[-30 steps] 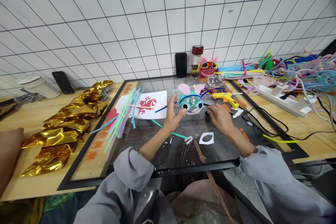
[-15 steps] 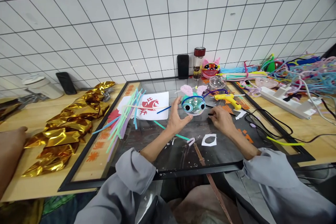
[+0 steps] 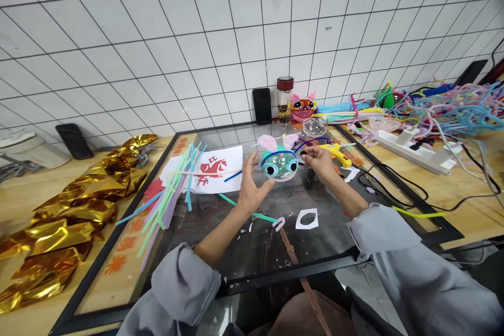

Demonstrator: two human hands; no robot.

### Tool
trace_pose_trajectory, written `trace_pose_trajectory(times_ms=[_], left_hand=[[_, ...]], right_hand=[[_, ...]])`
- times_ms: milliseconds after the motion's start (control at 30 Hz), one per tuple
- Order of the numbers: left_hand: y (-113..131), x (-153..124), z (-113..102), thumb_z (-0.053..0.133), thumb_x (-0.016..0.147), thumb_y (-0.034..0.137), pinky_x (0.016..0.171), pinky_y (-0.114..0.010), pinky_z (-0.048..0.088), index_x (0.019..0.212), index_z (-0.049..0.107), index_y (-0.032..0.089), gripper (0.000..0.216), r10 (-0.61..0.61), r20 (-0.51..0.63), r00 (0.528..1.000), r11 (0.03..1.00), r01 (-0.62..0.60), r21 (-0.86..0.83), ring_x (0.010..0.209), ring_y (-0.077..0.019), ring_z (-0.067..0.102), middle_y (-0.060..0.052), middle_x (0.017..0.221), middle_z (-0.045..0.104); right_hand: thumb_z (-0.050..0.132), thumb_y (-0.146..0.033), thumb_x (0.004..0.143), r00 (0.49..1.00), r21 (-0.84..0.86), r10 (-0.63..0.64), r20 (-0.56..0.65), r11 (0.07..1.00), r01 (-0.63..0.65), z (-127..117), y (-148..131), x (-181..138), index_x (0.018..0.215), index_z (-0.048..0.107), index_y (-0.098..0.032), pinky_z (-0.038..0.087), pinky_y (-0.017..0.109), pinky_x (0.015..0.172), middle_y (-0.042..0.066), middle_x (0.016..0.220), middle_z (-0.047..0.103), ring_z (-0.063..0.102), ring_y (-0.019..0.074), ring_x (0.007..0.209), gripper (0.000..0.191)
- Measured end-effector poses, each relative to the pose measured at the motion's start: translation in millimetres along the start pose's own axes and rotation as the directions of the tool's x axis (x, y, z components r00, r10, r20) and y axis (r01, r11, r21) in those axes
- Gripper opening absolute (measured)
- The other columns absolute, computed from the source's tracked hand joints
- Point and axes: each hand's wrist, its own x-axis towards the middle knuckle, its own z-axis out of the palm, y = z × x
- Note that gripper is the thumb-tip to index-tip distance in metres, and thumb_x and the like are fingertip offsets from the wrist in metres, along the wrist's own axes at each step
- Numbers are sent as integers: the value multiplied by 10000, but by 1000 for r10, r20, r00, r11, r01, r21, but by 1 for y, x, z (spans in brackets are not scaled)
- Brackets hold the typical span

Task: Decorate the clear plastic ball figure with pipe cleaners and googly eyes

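Note:
My left hand (image 3: 252, 184) curves around the left side of a clear ball decorated as an animal face (image 3: 280, 167). The thumb is at its lower edge. The ball has large blue-ringed eyes, pink fuzzy ears (image 3: 268, 142) and a blue band over the eyes. My right hand (image 3: 318, 160) is closed at the ball's right side, pinching a small dark piece whose kind I cannot make out. Just beyond that hand lies a yellow glue gun (image 3: 339, 155). A purple pipe cleaner (image 3: 313, 140) curves between the ball and the glue gun.
Pastel pipe cleaners (image 3: 165, 205) lie beside paper with a red cut-out (image 3: 212, 168). Gold foil (image 3: 74, 205) covers the left side. A bottle (image 3: 284, 102), a phone (image 3: 262, 106) and a pink-eared ball (image 3: 303, 109) stand behind. At right are a power strip (image 3: 413, 152) and cables.
My right hand has risen and moved inward to the ball's side with the dark piece. My left hand stays at the ball. The view shifted; another person's hand at far left is gone.

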Motion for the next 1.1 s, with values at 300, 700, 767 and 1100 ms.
trace_pose_trajectory(times_ms=[300, 700, 767, 1100], left_hand=[[4, -3, 2, 658, 783, 314, 1035, -483, 448, 1401, 386, 239, 680, 114, -117, 987, 991, -104, 89, 1261, -295, 519, -144, 1418, 455], [-1, 2, 3, 659, 770, 311, 988, -463, 482, 1369, 430, 239, 645, 165, -178, 970, 984, -149, 98, 1209, -278, 550, -135, 1382, 484], [-1, 3, 2, 656, 770, 304, 985, -460, 481, 1367, 437, 239, 639, 172, -197, 965, 983, -156, 93, 1201, -275, 554, -135, 1388, 479], [29, 9, -3, 620, 817, 208, 908, -359, 489, 1202, 582, 267, 392, 252, -324, 912, 967, -249, 53, 1085, -195, 600, -80, 1312, 527]], right_hand=[[622, -252, 671, 999, -141, -1, -32, 990, -3, -15, 10, -1, 1056, 673, -158, 490, 281, 572, -10, 668, 652, 600, 150, 543, 399], [542, -221, 746, 999, -275, -15, -53, 961, -1, -18, 5, 2, 1095, 641, -134, 523, 277, 571, 43, 807, 705, 642, 145, 559, 373], [526, -219, 756, 998, -316, -36, -57, 949, 16, -19, 4, 3, 1082, 649, -134, 524, 284, 574, 56, 829, 716, 640, 150, 569, 359], [496, -194, 830, 996, -630, -73, 52, 771, 89, -19, -6, -2, 1013, 732, -133, 500, 294, 726, 90, 852, 752, 688, 203, 783, 304]])
